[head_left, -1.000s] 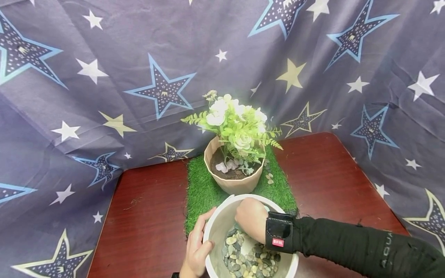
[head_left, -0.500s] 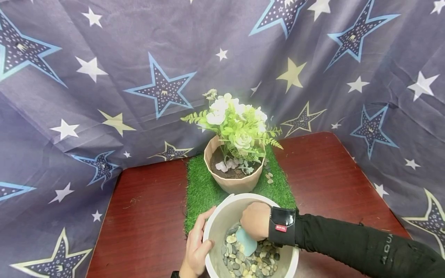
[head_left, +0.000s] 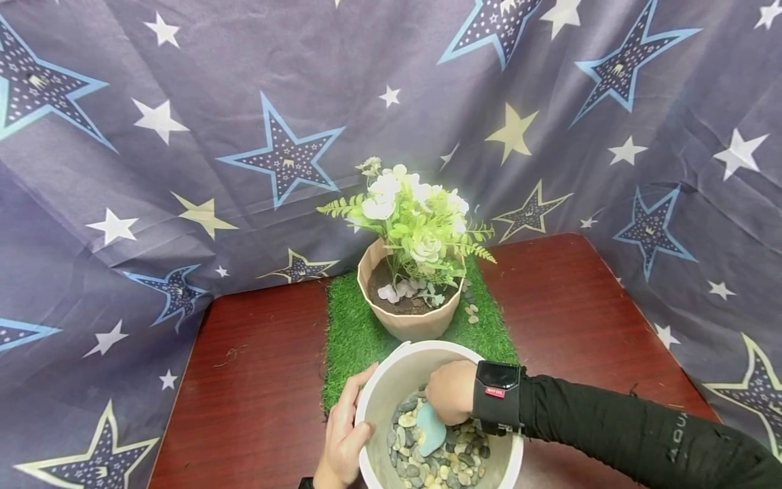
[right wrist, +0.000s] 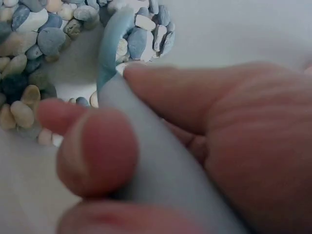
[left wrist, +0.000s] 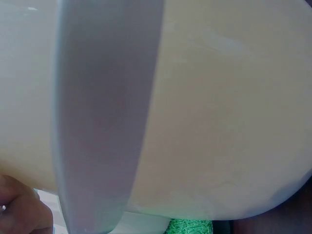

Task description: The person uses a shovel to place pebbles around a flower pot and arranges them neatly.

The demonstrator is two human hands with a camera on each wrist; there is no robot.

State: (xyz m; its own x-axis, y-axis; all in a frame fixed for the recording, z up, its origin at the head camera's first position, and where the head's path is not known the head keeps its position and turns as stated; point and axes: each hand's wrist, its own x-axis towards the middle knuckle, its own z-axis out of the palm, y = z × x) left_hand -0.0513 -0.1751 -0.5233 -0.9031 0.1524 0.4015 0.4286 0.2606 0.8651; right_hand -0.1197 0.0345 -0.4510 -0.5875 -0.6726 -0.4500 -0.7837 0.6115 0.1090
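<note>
A white bucket (head_left: 516, 451) stands at the near edge, its bottom strewn with grey, black and cream pebbles (head_left: 406, 435). My left hand (head_left: 342, 435) holds the bucket's left side, fingers along the outer wall and thumb at the rim. Reaching in from the right, my right hand (head_left: 452, 394) grips a small trowel by its pale grey handle (right wrist: 156, 161). The light blue trowel (head_left: 431, 431) has its blade down among the pebbles. In the left wrist view the bucket wall (left wrist: 219, 122) fills most of the picture, with part of a hand at the lower left.
Just beyond the bucket, a beige flowerpot (head_left: 415, 326) holds soil and white-flowered greenery (head_left: 415, 217). It stands on a green turf mat (head_left: 354, 346) with a few loose pebbles (head_left: 472, 314). The red-brown table (head_left: 263, 380) is backed by a star-patterned curtain (head_left: 366, 81).
My right hand has shifted slightly right and down inside the bucket. The trowel blade, mostly hidden a second ago, now shows over the pebbles. The left hand has stayed on the bucket.
</note>
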